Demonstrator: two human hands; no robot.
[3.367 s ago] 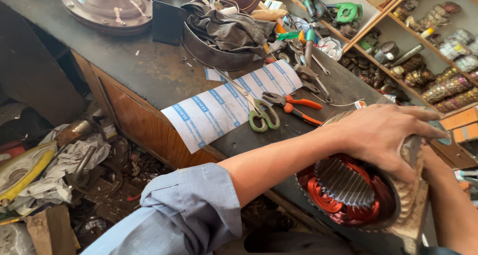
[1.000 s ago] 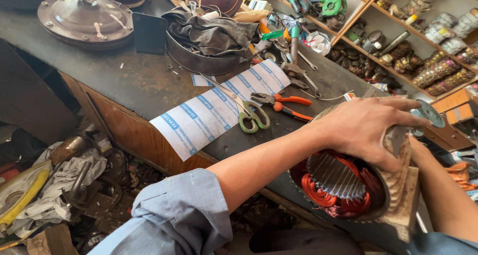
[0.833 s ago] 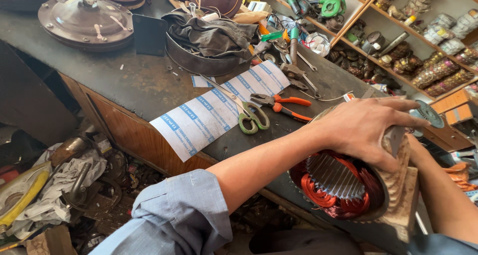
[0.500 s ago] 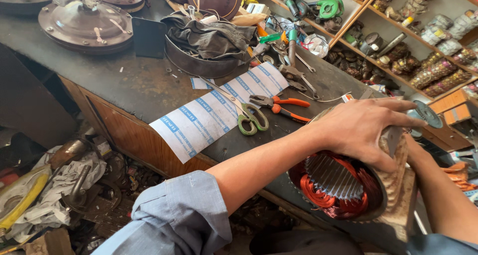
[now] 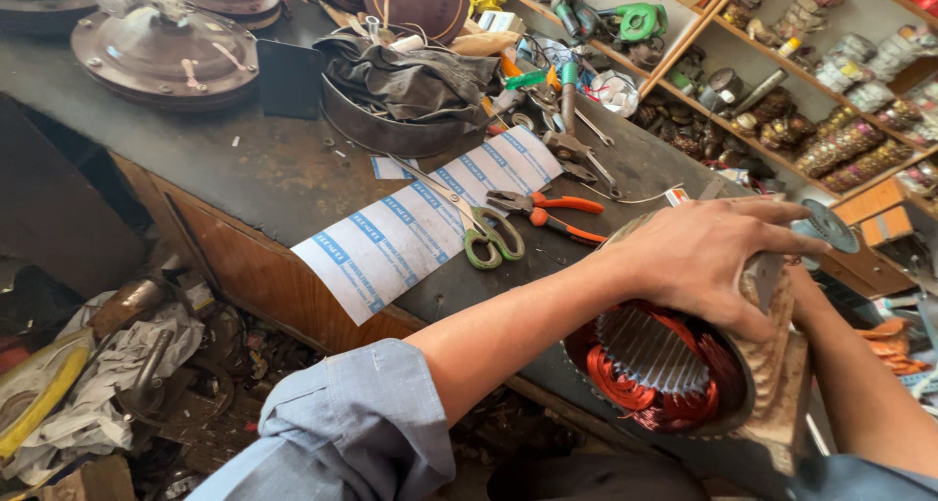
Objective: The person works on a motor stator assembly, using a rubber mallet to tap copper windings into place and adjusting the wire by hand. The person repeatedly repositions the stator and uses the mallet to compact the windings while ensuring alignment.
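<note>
Copper windings, bright orange-red, packed into a ring of steel laminations: that's the motor stator (image 5: 657, 369) we've got at the near edge of the tabletop (image 5: 244, 183), propped against a worn wooden block (image 5: 782, 364). Our left hand (image 5: 705, 259) is spread wide and clamped over its upper rim, fingers (image 5: 772, 213) draped over the far side. Our right hand is hidden behind the stator and block, only the forearm shows, so we can't tell what it's doing.

Judging by the steel and copper, this thing should be heavy and rigid, not slippery. The windings look like the fragile bit, with thin enamelled wire that probably nicks easily. We'd grab it by the outer metal rim, never by the coils.

Further out: green-handled scissors (image 5: 486, 239) and orange pliers (image 5: 547, 211) lying on a white printed sheet (image 5: 410, 229), then a dark pan stuffed with rags (image 5: 405, 95).
</note>
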